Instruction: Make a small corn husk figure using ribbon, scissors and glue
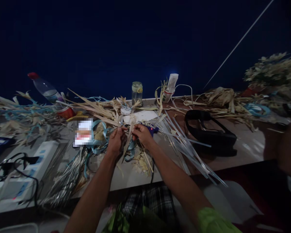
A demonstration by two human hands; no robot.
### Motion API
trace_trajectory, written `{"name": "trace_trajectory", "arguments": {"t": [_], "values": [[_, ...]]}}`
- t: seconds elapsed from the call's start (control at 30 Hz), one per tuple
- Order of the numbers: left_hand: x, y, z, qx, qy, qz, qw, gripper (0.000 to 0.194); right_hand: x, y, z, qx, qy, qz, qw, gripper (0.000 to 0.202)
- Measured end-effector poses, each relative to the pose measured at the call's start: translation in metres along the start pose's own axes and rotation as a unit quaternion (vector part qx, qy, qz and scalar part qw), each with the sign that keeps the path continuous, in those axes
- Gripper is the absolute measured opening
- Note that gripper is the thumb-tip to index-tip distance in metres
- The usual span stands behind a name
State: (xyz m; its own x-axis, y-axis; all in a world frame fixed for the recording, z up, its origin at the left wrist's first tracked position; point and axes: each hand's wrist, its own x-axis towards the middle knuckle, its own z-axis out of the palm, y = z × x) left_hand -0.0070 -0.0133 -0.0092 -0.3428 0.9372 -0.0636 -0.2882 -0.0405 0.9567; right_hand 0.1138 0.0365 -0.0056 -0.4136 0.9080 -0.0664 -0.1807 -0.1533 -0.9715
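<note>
My left hand (116, 139) is closed, thumb and fingers pinched together over the middle of the table. A small shiny bit shows at its fingertips, too small to name. My right hand (143, 134) pinches a pale dried husk strip (127, 144), which hangs down between the two hands. Just behind the right hand lies a dark blue glue gun (152, 129) with a small red light. Light blue ribbon (97, 150) curls beside the left hand. A white sheet (146, 116) lies beyond the fingers, among more dried husks (99, 108).
Clear glue sticks (184, 145) and a black headset (210, 134) lie to the right. Left are a bundle of thin wires (69, 176), a power strip (36, 168) and a tilted bottle (47, 92). A jar (137, 92) and paper cup (168, 94) stand behind. Someone is at far right.
</note>
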Motion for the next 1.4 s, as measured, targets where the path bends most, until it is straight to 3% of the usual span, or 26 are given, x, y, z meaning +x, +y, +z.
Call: {"name": "trace_trajectory", "arguments": {"t": [0.17,0.3,0.43,0.53,0.87,1.0,1.17,1.27,1.4], "values": [[0.001,-0.002,0.000,0.038,0.018,0.025,0.999,0.038,-0.003,-0.004,-0.008,-0.072,0.000,0.019,0.997,0.021],[0.004,-0.006,-0.005,0.131,0.021,0.074,0.988,0.038,-0.007,-0.011,-0.002,-0.161,0.059,-0.079,0.982,0.021],[0.004,-0.008,-0.006,0.202,-0.010,0.145,0.969,0.034,-0.011,-0.017,0.012,-0.188,0.029,-0.155,0.970,0.018],[0.002,-0.010,-0.004,0.202,-0.036,0.161,0.965,0.030,-0.012,-0.021,0.020,-0.231,0.018,-0.181,0.956,0.015],[0.002,-0.017,-0.006,0.261,-0.030,0.189,0.946,0.018,-0.006,-0.036,0.025,-0.254,0.052,-0.162,0.952,0.007],[-0.001,-0.014,-0.005,0.311,-0.029,0.193,0.930,0.021,0.002,-0.051,0.011,-0.209,0.121,-0.189,0.952,0.013],[0.001,-0.016,-0.005,0.299,0.009,0.186,0.936,0.019,0.022,-0.076,-0.024,-0.155,0.196,-0.207,0.946,0.016],[0.004,-0.016,-0.006,0.302,0.052,0.221,0.926,0.022,0.033,-0.083,-0.041,-0.154,0.205,-0.219,0.941,0.016],[0.006,-0.013,-0.011,0.336,0.100,0.295,0.889,0.027,0.047,-0.078,-0.046,-0.182,0.178,-0.206,0.945,0.015]]}}
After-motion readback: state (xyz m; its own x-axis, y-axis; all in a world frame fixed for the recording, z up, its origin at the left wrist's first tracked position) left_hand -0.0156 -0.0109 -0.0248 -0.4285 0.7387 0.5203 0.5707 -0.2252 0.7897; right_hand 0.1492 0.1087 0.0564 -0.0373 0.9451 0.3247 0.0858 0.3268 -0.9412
